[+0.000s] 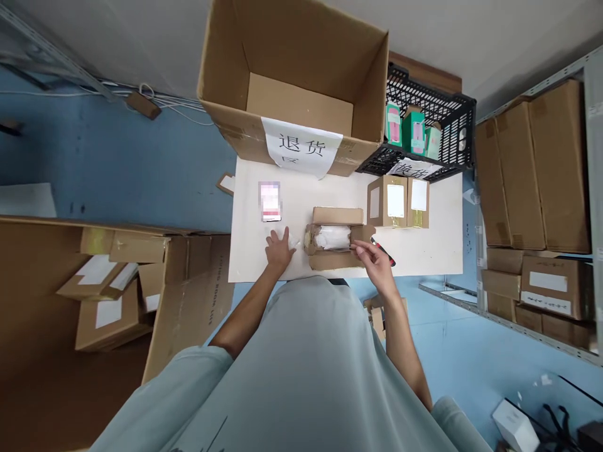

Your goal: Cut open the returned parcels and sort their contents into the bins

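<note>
A small opened cardboard box (332, 258) sits on the white table (424, 251) right in front of me, with a white wrapped item (332, 237) inside. My right hand (374, 258) touches the box's right flap, fingers bent and apart. My left hand (279, 250) rests on the table left of the box, fingers spread over a clear scrap of plastic (293, 239). A red and black tool (386, 253) lies just beyond my right hand.
A phone (270, 201) lies on the table's left. Two sealed small boxes (398, 201) stand at the right. A big open carton (296, 88) with a paper sign and a black crate (433, 125) of green packages sit behind. Shelves of cartons (532, 176) stand right, flattened cartons (108, 282) left.
</note>
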Demonstrator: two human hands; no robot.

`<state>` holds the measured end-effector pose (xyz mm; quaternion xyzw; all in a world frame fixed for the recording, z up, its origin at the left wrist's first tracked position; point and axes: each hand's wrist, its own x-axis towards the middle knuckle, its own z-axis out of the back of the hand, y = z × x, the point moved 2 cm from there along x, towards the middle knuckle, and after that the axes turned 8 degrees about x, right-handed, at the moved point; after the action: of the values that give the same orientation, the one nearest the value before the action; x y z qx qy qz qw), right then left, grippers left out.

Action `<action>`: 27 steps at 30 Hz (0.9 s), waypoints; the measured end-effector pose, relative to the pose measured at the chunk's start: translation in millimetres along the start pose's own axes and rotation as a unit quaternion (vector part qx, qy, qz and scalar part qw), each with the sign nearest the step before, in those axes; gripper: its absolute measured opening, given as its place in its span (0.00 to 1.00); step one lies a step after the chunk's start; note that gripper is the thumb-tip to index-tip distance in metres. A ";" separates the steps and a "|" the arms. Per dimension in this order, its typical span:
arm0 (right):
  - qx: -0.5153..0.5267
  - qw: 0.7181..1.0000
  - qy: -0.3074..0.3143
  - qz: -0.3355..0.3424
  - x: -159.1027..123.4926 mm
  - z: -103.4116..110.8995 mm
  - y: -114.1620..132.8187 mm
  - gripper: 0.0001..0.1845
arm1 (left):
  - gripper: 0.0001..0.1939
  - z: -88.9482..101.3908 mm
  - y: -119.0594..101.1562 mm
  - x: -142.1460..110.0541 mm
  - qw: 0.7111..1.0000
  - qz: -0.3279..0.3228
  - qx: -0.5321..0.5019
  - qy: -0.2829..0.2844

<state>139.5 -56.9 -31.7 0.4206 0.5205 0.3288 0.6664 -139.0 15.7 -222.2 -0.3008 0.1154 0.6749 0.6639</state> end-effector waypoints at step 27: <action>0.019 0.999 0.031 0.008 38.3 62.0 -16.8 0.32 | 0.13 80.7 -23.5 -67.7 0.930 -0.004 -0.276 -0.243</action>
<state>208.9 -44.1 -56.3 0.4274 0.5434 0.3369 0.6392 -141.0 6.7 -114.7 -0.2991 -0.2416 0.7301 0.5649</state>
